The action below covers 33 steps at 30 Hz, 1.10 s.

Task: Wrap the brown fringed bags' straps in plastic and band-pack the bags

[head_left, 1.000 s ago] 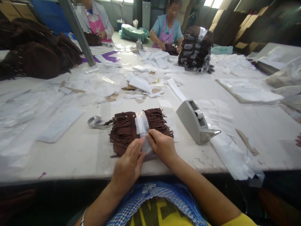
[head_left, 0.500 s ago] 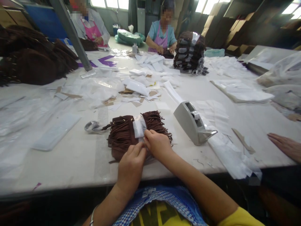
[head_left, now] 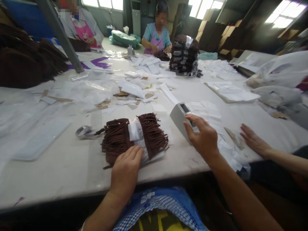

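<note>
A small brown fringed bag [head_left: 117,139] lies on the white table [head_left: 60,166] near its front edge, with a band of white wrapping [head_left: 134,131] round its middle. My left hand [head_left: 125,168] rests on the bag's near edge, fingers together and pressing down on the wrapping. My right hand [head_left: 203,136] is over the grey tape dispenser [head_left: 179,115] to the right of the bag, fingers curled above it; whether they grip anything is hidden.
A co-worker's hand [head_left: 252,141] lies flat on the table at the right. Two people work at the far end beside a stack of brown bags [head_left: 184,54]. White wrappers and paper scraps [head_left: 141,83] litter the middle; a dark bag pile [head_left: 26,61] sits far left.
My right hand has left the bag's wrapping and moved right onto the tape dispenser. My left hand stays on the bag. The co-worker's hand has come further onto the table.
</note>
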Tool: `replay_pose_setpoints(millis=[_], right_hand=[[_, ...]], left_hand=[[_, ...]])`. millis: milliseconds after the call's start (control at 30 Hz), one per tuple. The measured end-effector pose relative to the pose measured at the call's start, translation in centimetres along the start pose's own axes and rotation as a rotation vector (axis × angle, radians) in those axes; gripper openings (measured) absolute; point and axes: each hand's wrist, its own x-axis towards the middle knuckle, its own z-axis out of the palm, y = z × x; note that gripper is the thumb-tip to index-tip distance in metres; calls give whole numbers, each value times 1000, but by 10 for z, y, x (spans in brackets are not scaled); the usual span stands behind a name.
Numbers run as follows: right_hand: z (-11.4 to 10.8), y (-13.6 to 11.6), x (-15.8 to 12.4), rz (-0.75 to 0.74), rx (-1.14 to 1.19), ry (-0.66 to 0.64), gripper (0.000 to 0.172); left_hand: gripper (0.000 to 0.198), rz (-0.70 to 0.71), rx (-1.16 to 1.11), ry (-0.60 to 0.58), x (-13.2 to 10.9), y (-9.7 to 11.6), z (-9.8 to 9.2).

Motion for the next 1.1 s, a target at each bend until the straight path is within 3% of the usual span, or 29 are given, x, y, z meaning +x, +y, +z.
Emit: replay_pose_setpoints(millis=[67,133,233,367,533,633,833,967,1100], right_hand=[[-18,40,4,116,-51,-26,32],[-29,70,7,295,11,-172,34],[-32,90,9,477,243,-356,40],[-34,89,8,660,630,-374,45],[-42,89,8,827,815,-392,43],[-46,86,8,856,872,-372,38],[-70,70,1,745,900,-131,32],[-77,68,-23,890,893,-207,36],[-58,81,-50,988,821,-218,40]], left_hand=[[27,19,15,-21,0,-2,0],[30,38,27,-31,-1,-5,2],[35,85,37,-22,-6,-14,10],[46,121,46,-43,-10,-26,23],[56,138,6,-53,-10,-33,29],[57,128,-10,-60,-9,-34,28],[53,124,-13,-93,-10,-35,25],[51,165,-14,-67,-13,-40,33],[53,197,-37,-34,-14,-43,36]])
